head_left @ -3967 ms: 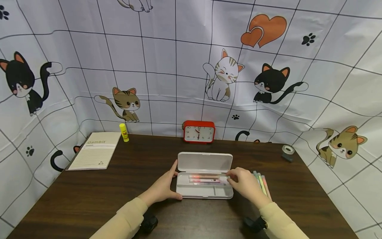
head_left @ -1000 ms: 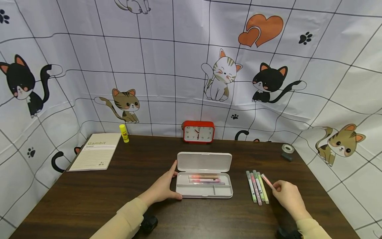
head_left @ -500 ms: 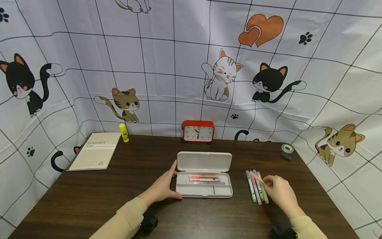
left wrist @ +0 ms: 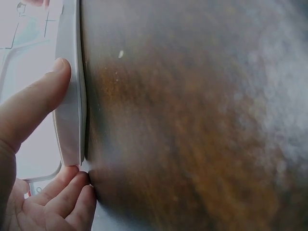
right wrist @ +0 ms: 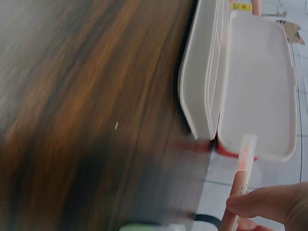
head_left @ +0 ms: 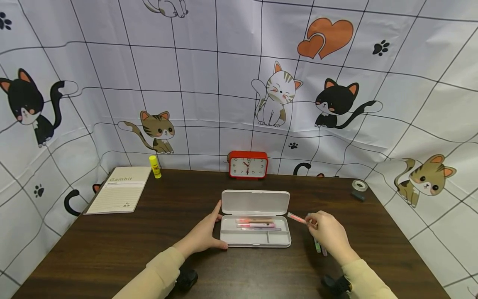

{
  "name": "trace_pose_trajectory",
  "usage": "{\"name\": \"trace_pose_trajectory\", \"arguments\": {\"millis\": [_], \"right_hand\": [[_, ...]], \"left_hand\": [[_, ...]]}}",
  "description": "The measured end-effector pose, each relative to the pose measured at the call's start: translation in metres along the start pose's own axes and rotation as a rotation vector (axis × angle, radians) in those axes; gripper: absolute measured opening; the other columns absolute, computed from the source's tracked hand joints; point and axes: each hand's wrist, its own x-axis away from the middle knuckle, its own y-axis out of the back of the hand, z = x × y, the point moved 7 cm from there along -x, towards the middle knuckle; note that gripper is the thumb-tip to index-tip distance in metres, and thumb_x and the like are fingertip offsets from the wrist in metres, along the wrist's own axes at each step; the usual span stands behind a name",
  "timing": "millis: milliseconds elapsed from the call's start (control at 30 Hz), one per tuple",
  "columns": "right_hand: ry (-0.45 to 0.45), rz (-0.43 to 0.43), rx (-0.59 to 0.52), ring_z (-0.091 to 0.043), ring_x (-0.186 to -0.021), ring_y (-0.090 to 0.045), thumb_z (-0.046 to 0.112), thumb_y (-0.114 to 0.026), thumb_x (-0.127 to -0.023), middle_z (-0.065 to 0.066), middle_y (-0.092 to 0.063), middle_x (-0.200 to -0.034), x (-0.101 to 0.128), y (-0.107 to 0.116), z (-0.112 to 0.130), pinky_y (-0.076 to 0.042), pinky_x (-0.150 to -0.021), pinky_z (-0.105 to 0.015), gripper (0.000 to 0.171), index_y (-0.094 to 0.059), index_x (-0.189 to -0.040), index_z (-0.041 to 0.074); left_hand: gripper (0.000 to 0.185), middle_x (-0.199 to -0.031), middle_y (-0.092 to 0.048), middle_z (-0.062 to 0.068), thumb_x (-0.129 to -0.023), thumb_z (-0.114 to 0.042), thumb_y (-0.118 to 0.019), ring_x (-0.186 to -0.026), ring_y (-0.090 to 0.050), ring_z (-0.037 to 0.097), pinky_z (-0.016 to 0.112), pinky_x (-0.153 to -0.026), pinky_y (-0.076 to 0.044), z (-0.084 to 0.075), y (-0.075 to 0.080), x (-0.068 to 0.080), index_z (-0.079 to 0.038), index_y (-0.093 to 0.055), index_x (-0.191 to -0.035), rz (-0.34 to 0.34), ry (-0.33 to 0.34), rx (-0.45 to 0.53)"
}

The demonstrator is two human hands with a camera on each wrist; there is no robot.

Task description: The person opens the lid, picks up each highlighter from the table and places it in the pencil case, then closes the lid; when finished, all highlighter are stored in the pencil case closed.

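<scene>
A white pencil case [head_left: 242, 239] lies with its lid [head_left: 255, 202] raised, several pens [head_left: 256, 226] in its long rear compartment. My left hand [head_left: 201, 234] holds the case's left end, the thumb [left wrist: 45, 91] against the front wall and the fingers round the corner. Between thumb and fingers, my right hand [head_left: 328, 232] pinches a pinkish-orange marker [head_left: 296, 218], its capped end pointing left near the case's right rear corner. Below that hand, more markers [head_left: 317, 246] lie on the table, mostly hidden by it. In the right wrist view, the marker's clear cap [right wrist: 247, 151] overlaps the lid.
A red clock [head_left: 248, 165] stands behind the case. At the far left are a notepad [head_left: 121, 189] and a yellow glue stick [head_left: 155, 167]. A tape roll [head_left: 359, 186] sits by a small dark block [head_left: 358, 196] at the far right. A cat-print sheet [head_left: 201, 104] encloses the table.
My right hand, which was at the case four seconds ago and then right of the loose markers, has carried the pinkish-orange marker left over them to the case. The left hand has kept its place.
</scene>
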Motion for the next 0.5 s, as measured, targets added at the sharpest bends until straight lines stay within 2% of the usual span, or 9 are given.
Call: {"name": "trace_pose_trajectory", "arguments": {"millis": [300,500], "right_hand": [[0.049,-0.004,0.006,-0.013,-0.065,-0.048,0.007,-0.074,-0.077,0.004,-0.059,-0.075,-0.007,-0.012,0.021,-0.04,-0.052,-0.03,0.011,-0.073,-0.084,0.016],[0.127,-0.023,-0.001,-0.011,-0.062,-0.046,0.004,-0.074,-0.075,0.005,-0.056,-0.072,-0.01,-0.02,0.039,-0.04,-0.053,-0.028,0.011,-0.073,-0.081,0.015]], "left_hand": [[0.127,-0.13,-0.05,0.017,-0.064,-0.03,-0.089,-0.124,-0.046,0.032,0.051,-0.103,-0.036,-0.002,0.0,-0.001,-0.005,-0.002,-0.153,-0.006,-0.009,0.003],[0.127,-0.13,-0.051,0.017,-0.064,-0.031,-0.089,-0.123,-0.046,0.032,0.051,-0.103,-0.035,-0.002,0.0,0.0,-0.005,-0.002,-0.153,-0.009,-0.013,0.007]]}}
